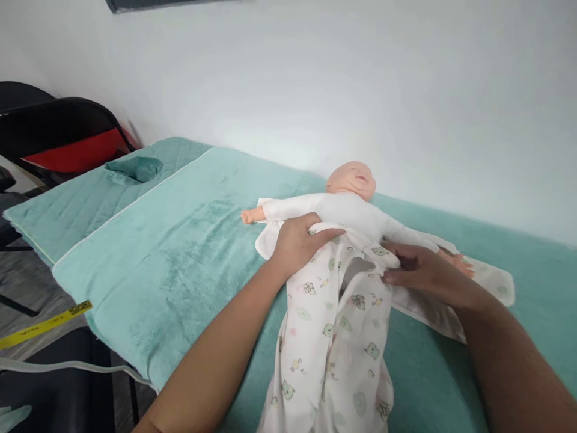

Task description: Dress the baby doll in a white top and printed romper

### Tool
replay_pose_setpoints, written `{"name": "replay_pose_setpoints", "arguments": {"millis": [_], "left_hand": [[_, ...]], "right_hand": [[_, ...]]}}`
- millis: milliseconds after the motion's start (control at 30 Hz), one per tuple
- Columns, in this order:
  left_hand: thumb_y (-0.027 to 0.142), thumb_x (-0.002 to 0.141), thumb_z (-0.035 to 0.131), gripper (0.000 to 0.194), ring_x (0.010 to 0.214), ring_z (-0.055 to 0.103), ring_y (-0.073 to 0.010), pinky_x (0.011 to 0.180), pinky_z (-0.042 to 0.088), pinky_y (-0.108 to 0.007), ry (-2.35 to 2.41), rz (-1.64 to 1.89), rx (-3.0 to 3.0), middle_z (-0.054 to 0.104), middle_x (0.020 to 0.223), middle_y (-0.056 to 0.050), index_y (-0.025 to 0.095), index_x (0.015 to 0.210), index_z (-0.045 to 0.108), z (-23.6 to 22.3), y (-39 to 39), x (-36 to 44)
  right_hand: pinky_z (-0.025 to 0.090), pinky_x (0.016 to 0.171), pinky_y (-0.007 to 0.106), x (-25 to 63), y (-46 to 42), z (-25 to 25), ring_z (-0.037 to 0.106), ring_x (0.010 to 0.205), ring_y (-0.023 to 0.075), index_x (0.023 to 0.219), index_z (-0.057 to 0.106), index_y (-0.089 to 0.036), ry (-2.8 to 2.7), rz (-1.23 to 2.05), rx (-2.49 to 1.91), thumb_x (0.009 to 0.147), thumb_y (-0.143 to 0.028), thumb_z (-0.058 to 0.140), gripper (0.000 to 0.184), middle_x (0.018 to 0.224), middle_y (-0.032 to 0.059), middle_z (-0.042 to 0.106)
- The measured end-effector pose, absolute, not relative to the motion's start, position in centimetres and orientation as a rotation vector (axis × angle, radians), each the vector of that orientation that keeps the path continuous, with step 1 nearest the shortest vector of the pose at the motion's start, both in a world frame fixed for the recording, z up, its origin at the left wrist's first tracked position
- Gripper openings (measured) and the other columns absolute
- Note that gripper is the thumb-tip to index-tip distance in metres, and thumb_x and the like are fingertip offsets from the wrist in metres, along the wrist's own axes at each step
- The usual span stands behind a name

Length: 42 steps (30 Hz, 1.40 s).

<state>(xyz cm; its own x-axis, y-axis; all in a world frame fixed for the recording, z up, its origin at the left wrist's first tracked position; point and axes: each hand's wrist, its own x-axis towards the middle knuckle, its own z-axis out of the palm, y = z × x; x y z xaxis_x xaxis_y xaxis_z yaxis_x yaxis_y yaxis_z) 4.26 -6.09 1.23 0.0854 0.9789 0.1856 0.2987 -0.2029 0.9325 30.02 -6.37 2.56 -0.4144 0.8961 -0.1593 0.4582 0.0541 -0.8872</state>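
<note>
A baby doll lies on its back, its head toward the wall and its white cloth arms spread out. Over its lower body is a white baby garment printed with small green and pink animals and leaves. My left hand is closed on the garment's upper edge at the doll's waist, thumb on top. At the opposite side, my right hand pinches the garment near an open fold. More of the cloth lies spread beneath the doll's arms. The doll's legs are hidden.
A massage bed with a green plush cover stands against a white wall; a face hole shows at its far left end. Black folding chairs stand to the left. A yellow strap and a pale cord reach the bed's left side.
</note>
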Motion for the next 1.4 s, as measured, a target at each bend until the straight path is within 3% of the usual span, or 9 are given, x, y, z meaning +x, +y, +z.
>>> {"name": "replay_pose_setpoints", "arguments": {"millis": [200,333,533,733,1400], "left_hand": [[0.061,0.077,0.065,0.048,0.061,0.039,-0.0108,0.057,0.030,-0.027,1.279,1.165,1.620,0.042,0.061,0.005,0.019,0.061,0.047,1.35,-6.18,4.33],[0.060,0.077,0.065,0.048,0.062,0.041,-0.0114,0.057,0.031,-0.028,1.292,1.165,1.616,0.045,0.061,0.004,0.019,0.061,0.046,1.52,-6.21,4.33],[0.060,0.077,0.065,0.049,0.061,0.039,-0.0110,0.057,0.030,-0.028,1.274,1.168,1.610,0.044,0.061,0.004,0.019,0.060,0.044,1.51,-6.24,4.36],[0.060,0.077,0.065,0.050,0.061,0.039,-0.0106,0.056,0.029,-0.028,1.268,1.165,1.602,0.043,0.062,0.004,0.019,0.061,0.043,1.56,-6.30,4.38],[0.058,0.077,0.067,0.048,0.062,0.039,-0.0105,0.057,0.030,-0.027,1.279,1.161,1.599,0.042,0.062,0.005,0.019,0.061,0.044,1.58,-6.33,4.34]], "right_hand": [[0.052,0.084,0.039,30.15,-6.33,2.45,0.062,0.098,0.0306,0.096,0.076,-0.024,-1.844,1.511,-1.305,0.067,-0.043,0.083,0.036,0.100,0.0065,0.072],[0.050,0.083,0.039,29.98,-6.38,2.27,0.061,0.090,0.0293,0.085,0.076,-0.020,-1.836,1.421,-1.363,0.070,-0.048,0.079,0.031,0.090,0.0065,0.071],[0.047,0.079,0.035,29.67,-6.51,2.13,0.060,0.090,0.0286,0.089,0.076,-0.020,-1.868,1.394,-1.338,0.075,-0.048,0.074,0.032,0.089,0.0061,0.071],[0.044,0.074,0.033,29.54,-6.64,2.02,0.058,0.081,0.0247,0.074,0.070,-0.018,-1.894,1.366,-1.387,0.079,-0.049,0.069,0.031,0.081,0.0043,0.068],[0.044,0.071,0.033,29.59,-6.47,1.98,0.058,0.079,0.0253,0.075,0.072,-0.018,-1.851,1.395,-1.394,0.075,-0.048,0.073,0.030,0.081,0.0054,0.069]]}}
